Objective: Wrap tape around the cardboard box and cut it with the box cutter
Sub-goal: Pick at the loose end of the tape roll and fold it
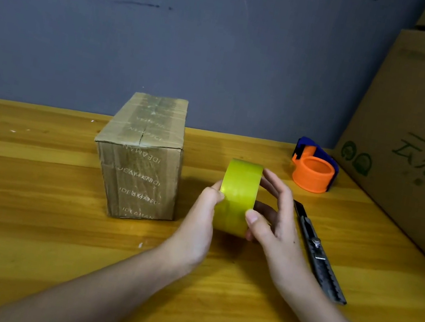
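Head view shows the left hand [204, 210] and right hand [273, 217] gripping a yellow-green tape roll [237, 196] upright, likely hunting its loose end, beside the taped brown cardboard box [139, 159], black box cutter [317, 250] within reach.

Orange and blue tape dispenser [315, 166] far right on wooden table [26, 213]; empty of tape. Large printed cartons [422, 141] stacked along right edge; grey-blue wall [200, 31] behind.
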Tool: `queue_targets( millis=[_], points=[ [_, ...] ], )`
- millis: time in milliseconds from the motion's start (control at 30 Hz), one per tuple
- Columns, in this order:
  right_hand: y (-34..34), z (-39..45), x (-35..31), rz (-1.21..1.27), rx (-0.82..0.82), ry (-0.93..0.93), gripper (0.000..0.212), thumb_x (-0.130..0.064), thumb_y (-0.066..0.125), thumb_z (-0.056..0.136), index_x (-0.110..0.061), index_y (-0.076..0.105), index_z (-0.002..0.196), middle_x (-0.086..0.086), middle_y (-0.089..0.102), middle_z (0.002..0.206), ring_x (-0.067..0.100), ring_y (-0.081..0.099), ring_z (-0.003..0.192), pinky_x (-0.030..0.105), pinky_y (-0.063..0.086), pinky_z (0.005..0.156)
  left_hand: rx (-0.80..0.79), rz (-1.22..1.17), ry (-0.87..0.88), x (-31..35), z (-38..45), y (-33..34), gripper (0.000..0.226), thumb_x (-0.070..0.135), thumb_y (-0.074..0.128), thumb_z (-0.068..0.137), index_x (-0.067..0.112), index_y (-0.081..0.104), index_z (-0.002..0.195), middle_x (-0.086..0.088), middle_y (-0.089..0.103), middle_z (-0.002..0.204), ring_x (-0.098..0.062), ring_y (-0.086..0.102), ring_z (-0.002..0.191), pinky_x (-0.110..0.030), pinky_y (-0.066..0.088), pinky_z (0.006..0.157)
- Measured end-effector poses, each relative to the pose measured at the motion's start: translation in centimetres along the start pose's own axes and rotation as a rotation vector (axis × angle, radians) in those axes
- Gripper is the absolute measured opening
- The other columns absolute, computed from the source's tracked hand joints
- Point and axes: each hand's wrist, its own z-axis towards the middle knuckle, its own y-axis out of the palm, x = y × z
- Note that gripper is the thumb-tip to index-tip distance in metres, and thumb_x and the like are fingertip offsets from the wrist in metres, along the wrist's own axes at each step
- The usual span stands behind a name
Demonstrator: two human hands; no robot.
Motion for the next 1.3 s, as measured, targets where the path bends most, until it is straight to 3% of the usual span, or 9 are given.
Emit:
queue_targets(
  millis=[133, 200, 300, 633, 767, 900, 1133, 1300],
  points=[
    [0.01, 0.01, -0.2, 0.04, 0.006, -0.009, 0.071, -0.052, 0.056, 0.068, -0.042, 0.033, 0.135, -0.012, 0.04, 0.139, 0.018, 0.055, 0.113, 0.015, 0.049, 0.06, -0.014, -0.019, 0.008, -0.15, -0.12, -0.04, 0.032, 0.02, 0.031, 0.07, 0.017, 0.056, 0.09, 0.005, 0.065, 0.056, -0.003, 0.058, 0.048, -0.012, 0.046, 0.048],
    [0.06, -0.02, -0.25, 0.047, 0.004, -0.017, 0.073, -0.05, 0.057, 0.068, -0.039, 0.033, 0.136, -0.012, 0.041, 0.138, 0.017, 0.056, 0.112, 0.017, 0.05, 0.059, -0.009, -0.006, 0.008, -0.32, -0.1, -0.18, 0.026, 0.022, 0.031, 0.083, 0.015, 0.055, 0.091, 0.002, 0.065, 0.058, -0.006, 0.057, 0.049, -0.015, 0.048, 0.05],
    [0.08, -0.08, -0.2, 0.047, 0.0, -0.015, 0.073, -0.05, 0.058, 0.068, -0.039, 0.033, 0.137, -0.011, 0.04, 0.138, 0.016, 0.055, 0.113, 0.017, 0.05, 0.059, 0.011, 0.006, -0.026, -0.51, 0.09, -0.45, 0.038, 0.014, 0.017, 0.094, 0.013, 0.054, 0.091, 0.001, 0.063, 0.056, -0.009, 0.056, 0.048, -0.017, 0.048, 0.05],
    [-0.03, 0.1, 0.17, -0.001, 0.009, -0.01, 0.07, -0.054, 0.056, 0.069, -0.044, 0.033, 0.135, -0.014, 0.04, 0.139, 0.017, 0.054, 0.115, 0.015, 0.049, 0.062, -0.052, -0.012, -0.006, -0.23, 0.08, -0.28, 0.028, 0.015, 0.027, 0.085, 0.017, 0.054, 0.093, 0.002, 0.065, 0.057, -0.005, 0.057, 0.048, -0.015, 0.048, 0.05],
    [-0.07, 0.14, 0.08, 0.048, 0.014, -0.006, 0.068, -0.051, 0.054, 0.069, -0.039, 0.037, 0.133, -0.016, 0.045, 0.136, 0.005, 0.056, 0.107, 0.013, 0.048, 0.06, -0.047, -0.017, 0.052, -0.39, 0.12, -0.19, 0.035, 0.015, 0.032, 0.069, 0.015, 0.05, 0.099, -0.006, 0.058, 0.074, -0.006, 0.057, 0.052, -0.016, 0.048, 0.051],
    [-0.06, 0.08, 0.07, 0.061, 0.007, -0.006, 0.071, -0.05, 0.056, 0.069, -0.035, 0.037, 0.136, -0.015, 0.045, 0.136, 0.014, 0.057, 0.107, 0.015, 0.048, 0.058, -0.036, -0.054, 0.055, -0.64, 0.22, -0.21, 0.035, 0.023, 0.032, 0.074, 0.017, 0.053, 0.101, -0.005, 0.059, 0.073, -0.01, 0.057, 0.054, -0.021, 0.05, 0.051],
    [-0.03, 0.2, 0.21, 0.067, 0.013, -0.001, 0.069, -0.049, 0.056, 0.069, -0.035, 0.038, 0.134, -0.014, 0.046, 0.136, 0.013, 0.058, 0.104, 0.014, 0.047, 0.057, -0.044, -0.08, 0.035, -0.49, 0.3, -0.21, 0.036, 0.019, 0.032, 0.069, 0.019, 0.053, 0.098, -0.007, 0.058, 0.07, -0.01, 0.057, 0.048, -0.017, 0.049, 0.05],
    [-0.04, 0.18, 0.22, 0.061, 0.009, -0.004, 0.069, -0.05, 0.057, 0.069, -0.036, 0.038, 0.134, -0.013, 0.045, 0.136, 0.012, 0.057, 0.098, 0.015, 0.047, 0.057, -0.034, -0.027, 0.018, -0.71, 0.26, -0.4, 0.041, 0.022, 0.03, 0.074, 0.012, 0.049, 0.109, -0.007, 0.059, 0.071, -0.012, 0.056, 0.052, -0.019, 0.049, 0.052]
  ],
)
